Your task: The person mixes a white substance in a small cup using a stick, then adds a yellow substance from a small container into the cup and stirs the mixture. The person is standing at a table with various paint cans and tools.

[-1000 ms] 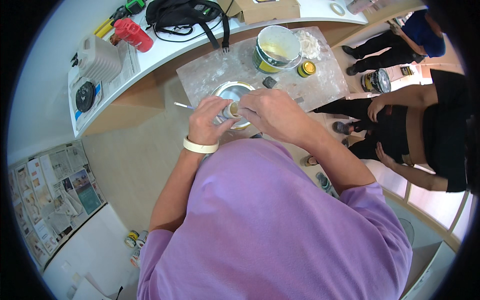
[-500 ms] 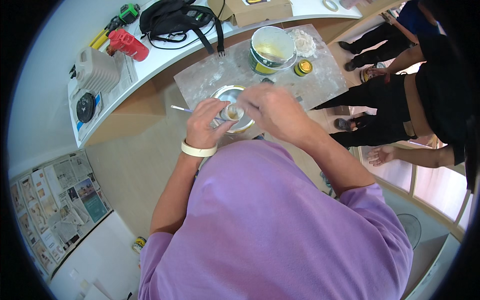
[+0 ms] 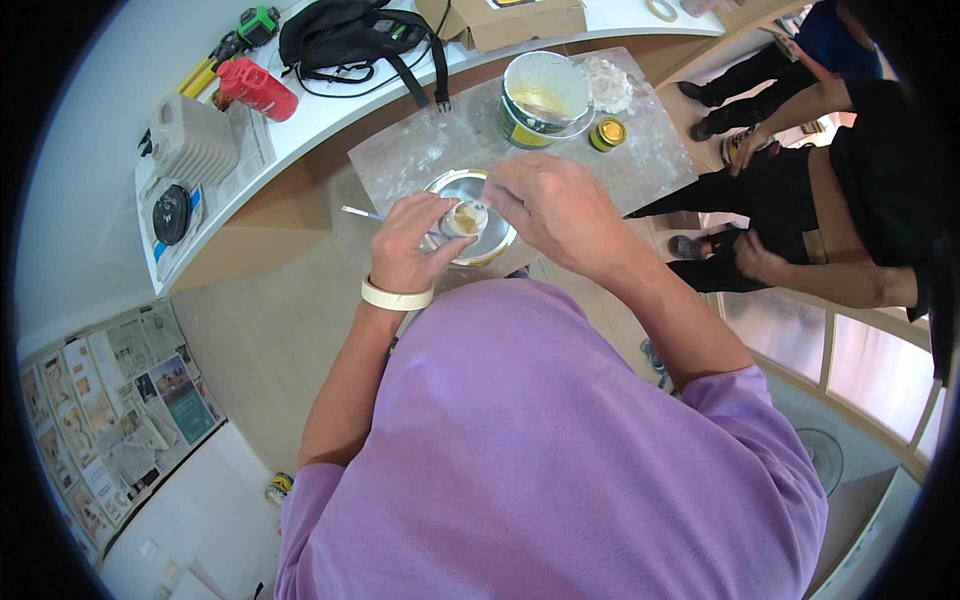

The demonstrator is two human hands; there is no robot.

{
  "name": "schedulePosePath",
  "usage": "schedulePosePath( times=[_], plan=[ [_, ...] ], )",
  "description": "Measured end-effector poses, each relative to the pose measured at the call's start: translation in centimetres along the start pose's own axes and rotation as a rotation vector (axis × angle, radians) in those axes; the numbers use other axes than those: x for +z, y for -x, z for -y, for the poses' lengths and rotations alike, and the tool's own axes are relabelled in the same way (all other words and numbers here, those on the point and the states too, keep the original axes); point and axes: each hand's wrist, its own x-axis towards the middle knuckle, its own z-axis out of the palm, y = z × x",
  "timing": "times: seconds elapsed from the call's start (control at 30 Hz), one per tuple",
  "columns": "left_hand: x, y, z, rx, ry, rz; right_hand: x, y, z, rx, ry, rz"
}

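My left hand (image 3: pixel 405 245) is closed around a small clear cup (image 3: pixel 466 219) with a pale yellowish substance inside. A thin paintbrush (image 3: pixel 362 213) also sits in that hand, its light tip pointing left. A roll of masking tape (image 3: pixel 397 298) is worn round my left wrist. At the cup's right rim, my right hand (image 3: pixel 555 210) is closed with its fingertips pinched together; whatever they hold is too small to make out. Below the cup lies a round metallic lid (image 3: pixel 492 240) with a pale rim, partly hidden by my hands.
On the stained board (image 3: pixel 420 150) stand a bucket (image 3: pixel 545 95), a small yellow tin (image 3: pixel 606 134) and a crumpled white cloth (image 3: pixel 606 85). A curved white counter (image 3: pixel 330 95) holds a black bag (image 3: pixel 350 40), a red bottle (image 3: pixel 258 90) and a jug (image 3: pixel 195 138). Another person (image 3: pixel 880 190) stands at right.
My right hand has shifted slightly right at the cup's rim. The cup has tilted slightly, showing more of its contents. The person at right has drawn a hand in toward the body.
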Motion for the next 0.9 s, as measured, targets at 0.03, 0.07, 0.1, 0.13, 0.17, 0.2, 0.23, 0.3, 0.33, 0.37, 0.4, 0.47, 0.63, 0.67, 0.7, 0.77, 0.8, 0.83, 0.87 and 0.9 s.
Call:
schedulePosePath(
  times=[0.03,0.07,0.1,0.13,0.17,0.2,0.23,0.3,0.33,0.37,0.4,0.47,0.63,0.67,0.7,0.77,0.8,0.83,0.87,0.9],
  plan=[
    [-0.1,-0.2,-0.2,0.008,-0.002,0.01,0.0,0.0,0.2,-0.015,-0.055,0.07],
    [-0.2,-0.2,-0.2,0.016,-0.005,0.019,0.0,0.1,0.4,-0.03,-0.111,0.14],
    [-0.1,-0.3,-0.2,0.011,-0.001,0.017,-0.1,0.0,0.4,-0.047,-0.161,0.206],
    [-0.2,-0.2,-0.2,0.006,0.004,0.014,-0.1,-0.1,0.2,-0.038,-0.115,0.117],
    [-0.2,-0.3,-0.1,0.001,0.008,0.012,0.0,-0.3,-0.1,-0.029,-0.068,0.027],
    [-0.2,-0.3,-0.1,-0.006,0.007,0.014,0.2,-0.3,-0.2,-0.018,-0.027,-0.062],
    [-0.3,-0.3,-0.2,-0.013,0.006,0.016,0.1,-0.2,-0.1,-0.028,-0.047,0.034],
    [-0.4,-0.4,-0.1,-0.012,0.01,0.021,-0.4,-0.1,0.5,-0.051,-0.084,0.222],
    [-0.5,-0.3,0.0,-0.004,0.016,0.025,-0.5,-0.3,0.6,-0.046,-0.056,0.137],
    [-0.6,-0.4,0.1,0.004,0.022,0.029,-0.5,-0.5,0.7,-0.041,-0.028,0.053],
    [-0.5,-0.4,0.2,-0.001,0.019,0.021,-0.4,-0.4,0.7,-0.034,-0.002,-0.025],
    [-0.3,-0.4,0.2,-0.012,0.014,0.004,-0.3,0.0,0.2,-0.115,0.079,0.045],
    [-0.4,-0.5,0.2,0.05,-0.006,0.019,-0.7,0.1,0.6,-0.046,-0.037,0.059],
    [-0.4,-0.4,0.2,0.054,-0.01,0.005,-1.9,-0.1,0.9,-0.009,-0.055,0.03],
    [-0.4,-0.5,0.2,0.049,-0.006,0.01,-2.7,-0.1,1.1,0.033,-0.07,-0.002],
    [-0.5,-0.5,0.1,0.037,0.003,0.017,-2.6,0.2,0.9,-0.071,-0.068,0.055],
    [-0.6,-0.6,0.0,0.038,0.014,0.027,-2.6,0.3,0.9,-0.121,-0.063,0.078],
    [-0.5,-0.7,-0.1,0.039,0.025,0.036,-2.2,0.4,0.8,-0.124,-0.005,0.081],
    [-0.5,-0.8,-0.1,0.039,0.036,0.046,-1.5,0.5,0.7,-0.127,0.053,0.085],
    [-0.5,-0.7,-0.1,0.04,0.031,0.034,-1.0,0.5,0.7,-0.136,0.107,0.095]
  ],
)
